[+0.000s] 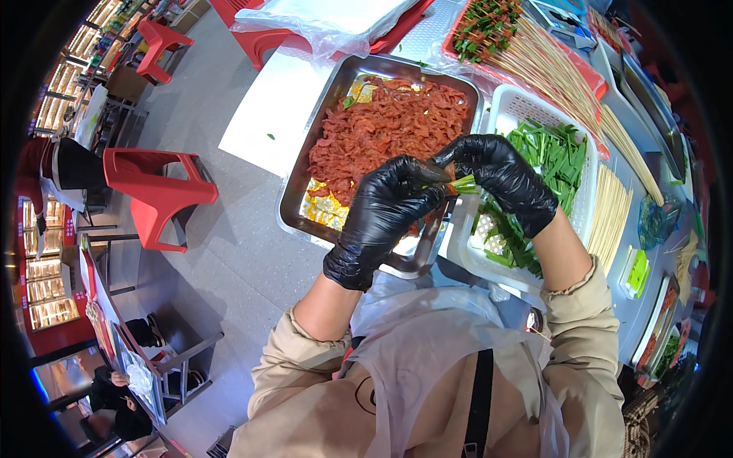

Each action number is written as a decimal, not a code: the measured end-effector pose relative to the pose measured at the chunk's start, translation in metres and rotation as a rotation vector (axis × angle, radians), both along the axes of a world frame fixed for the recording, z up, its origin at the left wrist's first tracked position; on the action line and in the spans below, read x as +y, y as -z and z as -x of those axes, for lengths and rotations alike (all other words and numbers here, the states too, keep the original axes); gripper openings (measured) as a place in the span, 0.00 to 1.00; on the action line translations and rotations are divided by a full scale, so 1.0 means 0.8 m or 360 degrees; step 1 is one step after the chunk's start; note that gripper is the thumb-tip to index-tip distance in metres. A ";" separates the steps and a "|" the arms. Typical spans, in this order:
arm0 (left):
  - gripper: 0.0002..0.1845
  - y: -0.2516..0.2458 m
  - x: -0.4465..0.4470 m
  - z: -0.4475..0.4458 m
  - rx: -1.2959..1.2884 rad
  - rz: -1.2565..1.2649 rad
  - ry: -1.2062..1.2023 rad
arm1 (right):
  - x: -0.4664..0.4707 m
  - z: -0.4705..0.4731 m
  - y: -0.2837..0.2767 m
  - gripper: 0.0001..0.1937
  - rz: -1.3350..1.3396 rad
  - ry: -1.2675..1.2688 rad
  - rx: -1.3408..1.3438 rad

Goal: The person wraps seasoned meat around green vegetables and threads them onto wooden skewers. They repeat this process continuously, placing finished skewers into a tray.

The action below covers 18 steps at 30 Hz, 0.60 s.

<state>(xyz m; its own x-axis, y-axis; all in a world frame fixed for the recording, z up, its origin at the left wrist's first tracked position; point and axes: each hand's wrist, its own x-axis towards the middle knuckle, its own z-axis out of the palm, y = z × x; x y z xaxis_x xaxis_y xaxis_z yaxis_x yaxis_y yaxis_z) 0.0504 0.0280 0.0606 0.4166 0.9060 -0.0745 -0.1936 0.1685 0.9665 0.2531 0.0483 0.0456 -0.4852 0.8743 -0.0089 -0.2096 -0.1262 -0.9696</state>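
Both my hands wear black gloves and meet above the right side of a steel tray (286, 197). Pinched in my left hand (389, 217) is a small bundle of cut green chives (464, 184), its pale ends pointing right. The fingertips of my right hand (498, 172) are closed on a small strip of red meat (450, 171) against the bundle; fingers hide part of it. Sliced marinated meat (389, 126) fills much of the tray, with yellowish liquid showing at its edges. Beside it, under my right hand, a white plastic basket (588, 172) holds cut green leaves (552, 157).
Bare bamboo skewers (611, 212) lie right of the basket. Loaded skewers (487, 28) rest on a red tray at the back. A green-and-white box (635, 273) sits at right. Red plastic stools (163, 189) stand on the floor at left; other people are seated or standing beyond.
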 end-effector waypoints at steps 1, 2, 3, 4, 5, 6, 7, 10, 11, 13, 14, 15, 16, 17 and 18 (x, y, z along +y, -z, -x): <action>0.13 0.001 -0.001 -0.001 -0.0004 0.0026 0.0005 | 0.003 -0.001 -0.008 0.13 0.0005 -0.0033 -0.0016; 0.12 0.001 -0.001 -0.002 -0.0044 0.0097 -0.0015 | 0.005 -0.002 -0.015 0.13 0.0010 -0.0065 -0.0032; 0.12 -0.001 -0.002 -0.004 -0.0082 0.0166 -0.0036 | 0.008 -0.004 -0.021 0.13 0.0012 -0.0098 -0.0046; 0.12 -0.003 -0.002 -0.006 -0.0121 0.0235 -0.0056 | 0.012 -0.007 -0.024 0.11 0.0038 -0.0111 -0.0182; 0.12 -0.003 -0.003 -0.007 -0.0090 0.0256 -0.0053 | 0.014 -0.009 -0.030 0.11 -0.0062 -0.0164 -0.0266; 0.12 -0.004 -0.003 -0.009 -0.0061 0.0276 -0.0046 | 0.016 -0.009 -0.038 0.11 -0.0163 -0.0214 -0.0351; 0.12 -0.005 -0.003 -0.010 -0.0032 0.0296 -0.0038 | 0.018 -0.010 -0.042 0.11 -0.0263 -0.0263 -0.0438; 0.12 0.003 -0.002 -0.010 0.0039 0.0383 0.0041 | 0.019 -0.003 -0.048 0.10 -0.0862 -0.0293 -0.0634; 0.12 0.007 -0.002 -0.010 0.0020 0.0432 0.0045 | 0.017 0.000 -0.052 0.09 -0.1039 -0.0282 -0.0705; 0.11 0.012 -0.001 -0.011 -0.0017 0.0528 0.0058 | 0.009 0.003 -0.059 0.11 -0.1312 -0.0228 -0.0876; 0.11 0.013 -0.001 -0.013 -0.0039 0.0570 0.0023 | 0.000 0.002 -0.045 0.12 -0.1485 0.0004 -0.0976; 0.10 0.013 -0.003 -0.012 -0.0060 0.0612 -0.0029 | -0.009 0.010 -0.057 0.14 -0.1560 0.0088 -0.1073; 0.10 0.013 -0.002 -0.014 -0.0088 0.0651 -0.0060 | -0.020 0.015 -0.070 0.16 -0.1625 0.0189 -0.1192; 0.10 0.012 -0.001 -0.015 -0.0145 0.0681 -0.0044 | -0.028 0.014 -0.065 0.19 -0.1749 0.0316 -0.1243; 0.09 0.010 -0.002 -0.016 -0.0199 0.0714 -0.0034 | -0.031 0.010 -0.063 0.19 -0.1977 0.0302 -0.1397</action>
<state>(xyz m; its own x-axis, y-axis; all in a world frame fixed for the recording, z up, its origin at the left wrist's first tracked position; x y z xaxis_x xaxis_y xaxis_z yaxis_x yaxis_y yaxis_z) 0.0634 0.0266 0.0528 0.4287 0.8044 -0.4113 -0.3119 0.5591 0.7682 0.2449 0.0234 0.0956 -0.6011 0.5924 0.5365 0.5487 0.7939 -0.2619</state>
